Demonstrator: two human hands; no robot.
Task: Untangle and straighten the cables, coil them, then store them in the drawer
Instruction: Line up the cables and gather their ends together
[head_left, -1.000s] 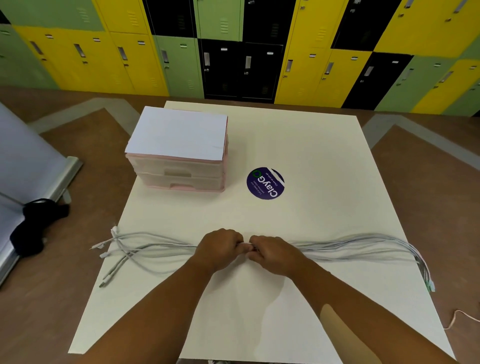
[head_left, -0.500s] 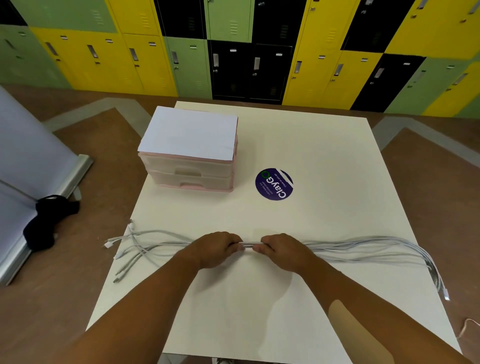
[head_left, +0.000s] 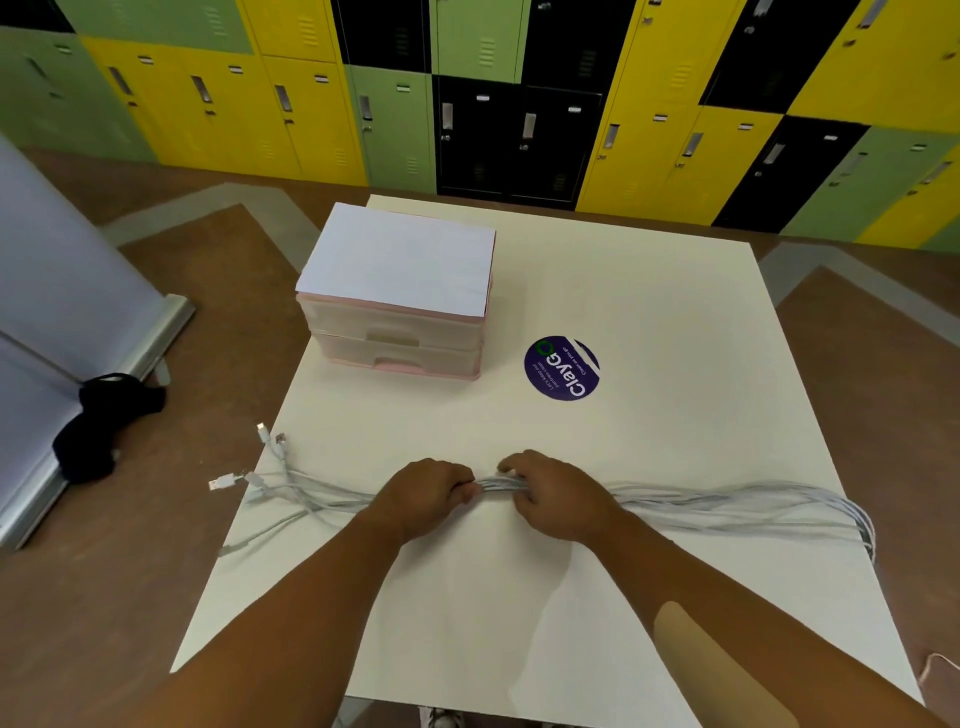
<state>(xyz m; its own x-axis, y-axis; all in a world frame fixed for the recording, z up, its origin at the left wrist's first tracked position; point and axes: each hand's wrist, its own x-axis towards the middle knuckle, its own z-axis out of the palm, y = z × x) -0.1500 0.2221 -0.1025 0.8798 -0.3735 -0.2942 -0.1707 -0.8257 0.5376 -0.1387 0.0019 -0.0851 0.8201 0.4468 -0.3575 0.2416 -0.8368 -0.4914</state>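
Note:
A bundle of several grey-white cables (head_left: 717, 506) lies straight across the near part of the white table (head_left: 649, 312). My left hand (head_left: 428, 493) and my right hand (head_left: 553, 491) grip the bundle side by side at its middle, a short stretch of cable showing between them. The plug ends fan out at the left over the table's edge, and the bundle bends back at the right edge. A pink-framed drawer unit (head_left: 400, 332) with two translucent drawers, both closed, stands at the back left with a white sheet on top.
A round purple sticker (head_left: 562, 368) sits right of the drawer unit. A black cloth (head_left: 98, 423) lies on the brown floor at the left beside a grey panel with a metal foot. Coloured lockers line the far wall. A thin pink cord (head_left: 935, 667) lies on the floor near right.
My hands, touching a second ago, have drawn slightly apart along the bundle, baring a short stretch of cable. The camera has shifted, so the table sits further right in view.

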